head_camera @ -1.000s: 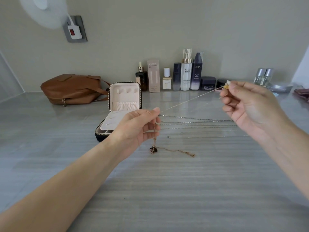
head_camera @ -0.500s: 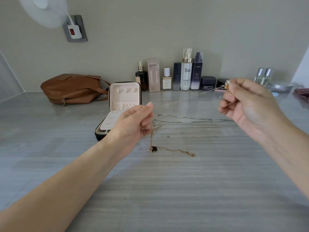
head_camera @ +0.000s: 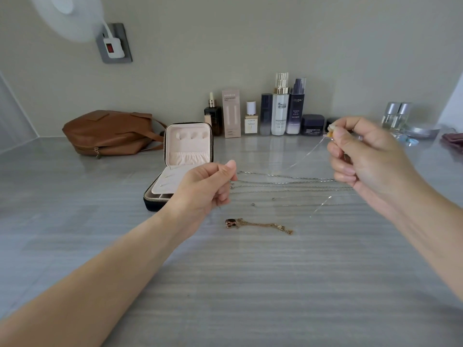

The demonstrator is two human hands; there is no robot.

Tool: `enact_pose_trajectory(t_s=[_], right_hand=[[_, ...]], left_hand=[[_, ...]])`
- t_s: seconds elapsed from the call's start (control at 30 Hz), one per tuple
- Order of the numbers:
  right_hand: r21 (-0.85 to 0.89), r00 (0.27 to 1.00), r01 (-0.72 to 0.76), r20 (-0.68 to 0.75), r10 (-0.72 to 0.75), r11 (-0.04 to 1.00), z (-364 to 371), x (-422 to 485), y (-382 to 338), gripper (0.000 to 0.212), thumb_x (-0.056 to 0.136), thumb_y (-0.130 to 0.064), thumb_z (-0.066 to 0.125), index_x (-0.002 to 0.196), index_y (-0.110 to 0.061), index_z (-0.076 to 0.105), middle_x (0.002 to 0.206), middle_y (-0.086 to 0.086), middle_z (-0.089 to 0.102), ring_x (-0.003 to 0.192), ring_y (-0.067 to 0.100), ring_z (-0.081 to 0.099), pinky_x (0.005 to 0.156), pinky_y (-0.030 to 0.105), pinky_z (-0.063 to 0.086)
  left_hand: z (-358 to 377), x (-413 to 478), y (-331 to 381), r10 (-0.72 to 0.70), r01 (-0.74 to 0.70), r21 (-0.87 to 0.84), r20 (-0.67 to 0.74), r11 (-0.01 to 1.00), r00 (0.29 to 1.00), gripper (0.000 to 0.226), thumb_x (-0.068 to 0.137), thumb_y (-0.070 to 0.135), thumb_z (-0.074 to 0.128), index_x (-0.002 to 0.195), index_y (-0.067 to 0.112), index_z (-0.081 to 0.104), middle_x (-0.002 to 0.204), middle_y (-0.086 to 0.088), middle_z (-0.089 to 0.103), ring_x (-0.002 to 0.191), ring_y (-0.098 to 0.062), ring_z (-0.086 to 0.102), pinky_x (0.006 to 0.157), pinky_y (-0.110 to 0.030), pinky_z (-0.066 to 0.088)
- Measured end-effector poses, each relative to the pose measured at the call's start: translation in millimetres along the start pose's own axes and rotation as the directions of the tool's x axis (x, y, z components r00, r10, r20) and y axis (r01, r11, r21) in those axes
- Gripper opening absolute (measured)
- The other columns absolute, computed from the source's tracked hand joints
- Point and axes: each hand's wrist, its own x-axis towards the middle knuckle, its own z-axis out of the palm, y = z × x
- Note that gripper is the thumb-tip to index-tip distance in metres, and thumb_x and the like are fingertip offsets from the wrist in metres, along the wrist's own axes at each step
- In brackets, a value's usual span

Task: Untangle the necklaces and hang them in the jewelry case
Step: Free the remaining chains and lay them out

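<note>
Beneath right hand (head_camera: 370, 156) pinch, slack chain (head_camera: 308, 152)

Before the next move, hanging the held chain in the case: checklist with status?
1. Right hand pinches the fine chain at its end: ok.
2. Left hand holds that chain: cannot tell; its fingers are curled and the chain is too thin to trace.
3. Fine chain clear of the silver chains on the countertop: cannot tell.
4. Jewelry case open, lid upright: ok.
5. Lid tabs bare, nothing hung: ok.
6. Rose-gold necklace lies apart from the silver chains: ok.
</note>
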Motion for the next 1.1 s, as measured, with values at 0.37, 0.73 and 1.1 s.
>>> enact_pose_trajectory(t_s=[0.37, 0.73, 1.1], right_hand=[[-0.307, 0.963, 0.126, 0.265, -0.042, 0.943, 40.8, 8.1, -39.1, 0.017, 0.092, -0.013, 0.048, 0.079, -0.02, 0.055, 0.059, 0.0, 0.049, 0.044, 0.01, 0.035, 0.04, 0.019, 0.025], [-0.431, 0.927, 0.089, 0.366, 0.084, 0.898, 69.5, 12.1, -54.9, 0.017, 0.095, -0.015, 0.044, 0.081, -0.019, 0.053, 0.071, 0.0, 0.065, 0.053, 0.008, 0.06, 0.056, 0.018, 0.048], [-0.404, 0.968, 0.097, 0.252, 0.009, 0.909, 51.5, 14.8, -93.1, 0.018, 0.095, -0.014, 0.044, 0.08, -0.019, 0.052, 0.075, 0.002, 0.064, 0.065, 0.014, 0.065, 0.071, 0.027, 0.052]], left_hand=[[6.5, -2.8, -4.1, -0.024, 0.022, 0.038, 0.07, 0.999, 0.997, 0.02, 0.09, 0.018, 0.052, 0.073, 0.011, 0.059, 0.076, -0.003, 0.07, 0.054, -0.008, 0.044, 0.047, -0.019, 0.037], [23.3, -10.8, 7.6, -0.098, 0.086, 0.058, 0.235, 0.995, 0.967, 0.023, 0.094, 0.019, 0.04, 0.071, 0.017, 0.044, 0.104, -0.006, 0.073, 0.098, -0.015, 0.063, 0.07, -0.028, 0.044], [23.8, -11.9, 14.6, -0.087, 0.157, -0.192, 0.33, 0.969, 0.94, 0.025, 0.096, 0.017, 0.037, 0.073, 0.013, 0.045, 0.055, -0.005, 0.06, 0.063, -0.021, 0.066, 0.072, -0.028, 0.057]])
